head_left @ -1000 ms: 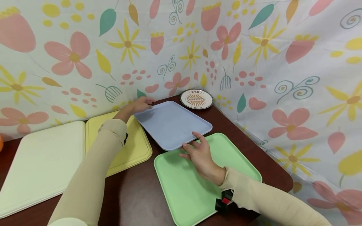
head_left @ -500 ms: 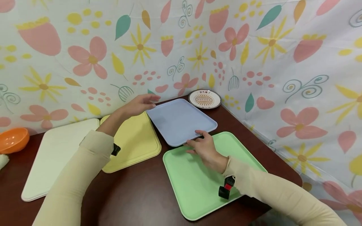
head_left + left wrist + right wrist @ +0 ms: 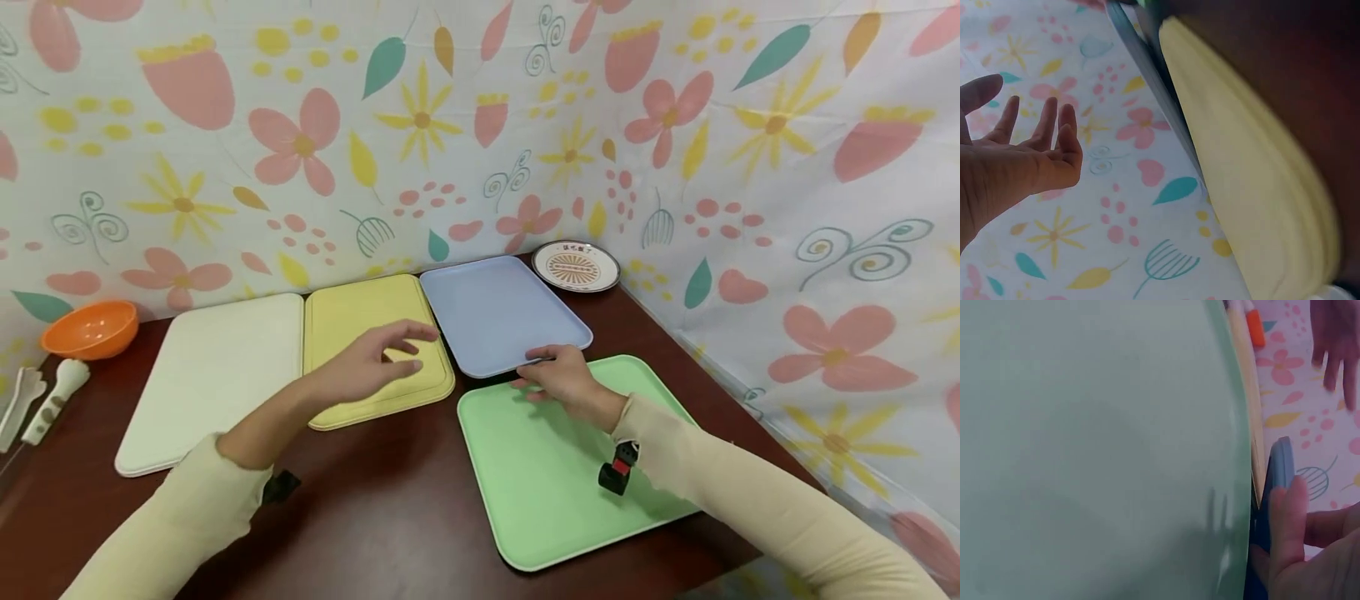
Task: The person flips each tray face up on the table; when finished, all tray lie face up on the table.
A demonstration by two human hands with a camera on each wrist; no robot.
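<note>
My left hand (image 3: 367, 362) hovers above the yellow tray (image 3: 367, 300), fingers loosely bent and holding nothing. In the left wrist view its fingers spread away from the trays. A blue tray (image 3: 498, 308) lies at the back, right of the yellow one. At its near edge, my right hand (image 3: 562, 379) holds the rim, one finger over the top and others lower. The right wrist view shows these fingers (image 3: 1288, 525) around the blue edge. Beneath the right hand and forearm lies a green tray (image 3: 555, 492), partly covered by them.
A white tray (image 3: 232, 350) lies left of the yellow one. Further left are an orange bowl (image 3: 93, 329) and white-handled utensils (image 3: 52, 400). A round patterned plate (image 3: 576, 267) sits in the back corner, against the floral cloth (image 3: 420, 183). Dark tabletop (image 3: 375, 517) shows in front.
My left hand has let go of the blue tray's far left corner and drawn back toward me over the yellow tray. The blue tray now sits beside the yellow; the right hand stays at its edge.
</note>
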